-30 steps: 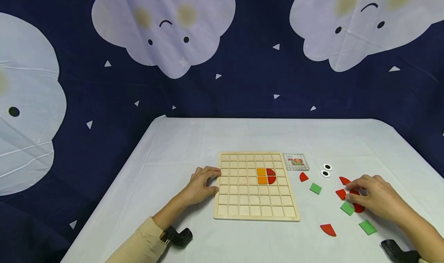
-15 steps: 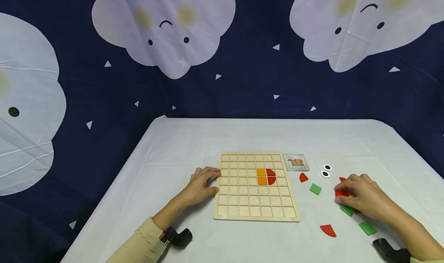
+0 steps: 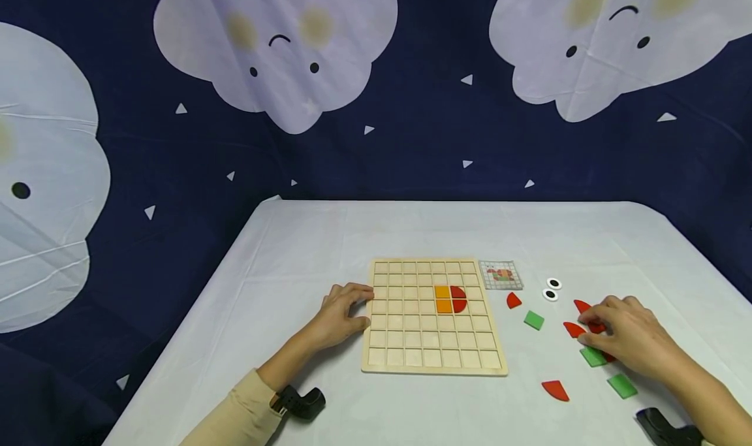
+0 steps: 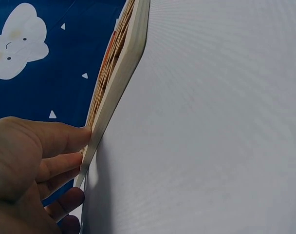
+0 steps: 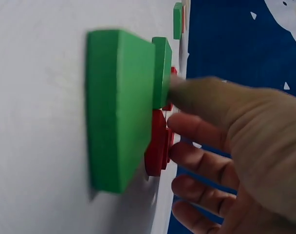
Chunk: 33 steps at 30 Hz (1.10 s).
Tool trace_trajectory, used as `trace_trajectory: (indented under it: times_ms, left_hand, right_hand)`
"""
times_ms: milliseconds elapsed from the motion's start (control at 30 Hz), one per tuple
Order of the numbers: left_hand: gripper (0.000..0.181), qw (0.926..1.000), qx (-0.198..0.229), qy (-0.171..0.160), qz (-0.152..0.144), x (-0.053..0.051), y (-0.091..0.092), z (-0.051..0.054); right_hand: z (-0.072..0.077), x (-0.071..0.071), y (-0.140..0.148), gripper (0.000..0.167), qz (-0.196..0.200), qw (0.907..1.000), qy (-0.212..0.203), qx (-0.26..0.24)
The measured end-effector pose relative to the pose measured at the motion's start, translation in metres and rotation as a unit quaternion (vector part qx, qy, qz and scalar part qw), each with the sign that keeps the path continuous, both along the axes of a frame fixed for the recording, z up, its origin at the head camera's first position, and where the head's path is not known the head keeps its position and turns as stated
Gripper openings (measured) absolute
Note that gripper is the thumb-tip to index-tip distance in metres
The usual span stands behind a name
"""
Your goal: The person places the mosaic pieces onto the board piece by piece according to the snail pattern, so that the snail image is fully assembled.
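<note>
The left hand (image 3: 339,317) touches the left edge of the wooden grid board (image 3: 411,338); in the left wrist view its fingertips lie against the board's side (image 4: 120,80). Orange squares (image 3: 444,298) and red quarter pieces (image 3: 459,299) sit in the board's cells. Over a cluster of pieces at the right, the right hand (image 3: 637,335) has relaxed, partly bent fingers, touching red pieces (image 3: 574,330) beside a green square (image 3: 593,356). In the right wrist view the thumb is beside a green piece (image 5: 161,73), and nothing is visibly pinched.
A small pattern card (image 3: 501,275) lies at the board's upper right. Two eye discs (image 3: 550,295), a red piece (image 3: 514,300) and a green square (image 3: 534,320) lie between board and right hand. Nearer are another red piece (image 3: 555,390) and a green square (image 3: 622,386).
The right hand moved left over the red pieces, then slightly back right; the red and green pieces under it shifted a little. The left hand has stayed at the board's edge.
</note>
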<state>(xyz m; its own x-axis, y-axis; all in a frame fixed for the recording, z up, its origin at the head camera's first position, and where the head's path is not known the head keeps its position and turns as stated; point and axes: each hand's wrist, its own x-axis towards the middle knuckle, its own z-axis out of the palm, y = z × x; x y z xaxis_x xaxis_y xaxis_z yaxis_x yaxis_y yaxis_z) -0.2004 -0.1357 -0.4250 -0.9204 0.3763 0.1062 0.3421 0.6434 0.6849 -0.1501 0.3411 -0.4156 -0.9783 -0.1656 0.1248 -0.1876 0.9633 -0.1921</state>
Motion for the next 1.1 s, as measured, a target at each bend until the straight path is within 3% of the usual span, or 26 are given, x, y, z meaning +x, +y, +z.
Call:
trace_trajectory:
  times_ms: [267, 533, 767, 1100]
  left_hand:
    - [0.044, 1.0000, -0.006, 0.003, 0.002, 0.000, 0.000, 0.000]
    - [0.044, 1.0000, -0.007, 0.004, 0.002, -0.001, 0.000, -0.001]
    - [0.045, 1.0000, -0.004, 0.005, -0.003, 0.000, 0.000, 0.000]
    - [0.044, 1.0000, -0.006, 0.008, 0.001, 0.000, -0.001, 0.000]
  right_hand:
    - [0.000, -0.001, 0.000, 0.021, -0.009, 0.9999, 0.011, 0.002]
    - [0.003, 0.000, -0.007, 0.035, -0.007, 1.0000, -0.004, -0.005]
    - [0.003, 0.000, -0.007, 0.032, -0.013, 0.9998, 0.003, 0.013]
    - [0.003, -0.002, -0.006, 0.032, -0.009, 0.9997, 0.021, -0.011]
